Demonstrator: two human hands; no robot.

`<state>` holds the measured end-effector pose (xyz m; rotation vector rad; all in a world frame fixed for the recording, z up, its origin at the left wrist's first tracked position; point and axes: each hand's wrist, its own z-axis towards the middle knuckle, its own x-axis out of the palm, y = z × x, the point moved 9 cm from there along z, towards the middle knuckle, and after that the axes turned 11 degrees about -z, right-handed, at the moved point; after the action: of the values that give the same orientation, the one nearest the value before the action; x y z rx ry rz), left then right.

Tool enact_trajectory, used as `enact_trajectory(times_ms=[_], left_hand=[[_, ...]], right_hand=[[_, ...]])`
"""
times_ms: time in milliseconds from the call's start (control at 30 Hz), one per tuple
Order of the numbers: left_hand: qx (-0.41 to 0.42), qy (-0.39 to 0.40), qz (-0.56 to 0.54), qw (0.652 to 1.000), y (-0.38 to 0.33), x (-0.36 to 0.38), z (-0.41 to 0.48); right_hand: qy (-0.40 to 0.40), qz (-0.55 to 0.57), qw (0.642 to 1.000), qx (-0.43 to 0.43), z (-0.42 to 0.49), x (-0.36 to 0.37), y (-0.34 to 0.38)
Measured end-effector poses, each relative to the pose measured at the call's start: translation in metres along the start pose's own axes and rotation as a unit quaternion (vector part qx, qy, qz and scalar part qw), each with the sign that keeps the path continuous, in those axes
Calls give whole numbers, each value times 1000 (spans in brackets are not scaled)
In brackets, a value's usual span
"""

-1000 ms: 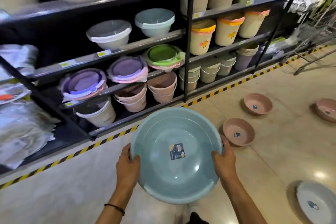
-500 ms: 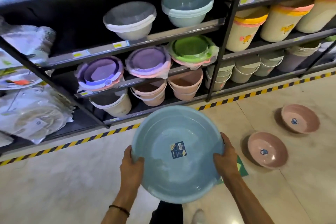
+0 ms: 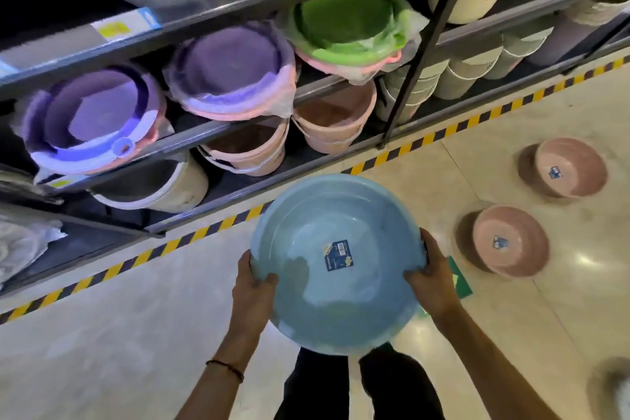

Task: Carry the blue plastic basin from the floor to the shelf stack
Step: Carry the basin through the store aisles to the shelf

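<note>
The round pale-blue plastic basin is held in the air above the glossy cream floor, its open side facing up toward the camera and a small blue-and-yellow label stuck to its inner bottom. It hangs in front of the lowest tiers of the dark metal shelf rack, clear of the shelves, with its far rim over the yellow-and-black striped tape line on the floor.

The left hand clamps the basin's left rim, thumb hooked inside over the edge and fingers under the outside wall. The right hand grips the right rim the same way, thumb lying inside the bowl. A thin dark bracelet circles the left wrist, and dark trouser legs show below the basin.

On the rack beyond sit purple lidded buckets wrapped in clear film, a green-lidded one, and stacks of pink buckets on the tier beneath. To the right, two round pink plastic basins rest on the floor, well apart from the blue one, each with a small label inside. A green floor sticker peeks out just beside the right hand.
</note>
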<state>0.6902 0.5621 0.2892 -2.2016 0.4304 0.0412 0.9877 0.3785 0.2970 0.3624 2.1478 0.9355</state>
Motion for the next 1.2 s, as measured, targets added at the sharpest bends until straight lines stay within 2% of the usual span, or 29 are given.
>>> enact_trajectory(times_ms=[267, 400, 667, 900, 1200], left_hand=[[-35, -7, -22, 999, 86, 31, 147], [-30, 11, -17, 999, 158, 58, 231], [-12, -2, 23, 1000, 285, 99, 358], [11, -24, 42, 999, 364, 120, 429], [11, -39, 44, 998, 419, 123, 449]], right_hand=[[61, 3, 998, 20, 120, 99, -64], [56, 43, 994, 78, 188, 157, -145], [86, 18, 993, 83, 290, 254, -302], [117, 27, 991, 56, 332, 312, -374], [116, 21, 993, 32, 348, 343, -404]])
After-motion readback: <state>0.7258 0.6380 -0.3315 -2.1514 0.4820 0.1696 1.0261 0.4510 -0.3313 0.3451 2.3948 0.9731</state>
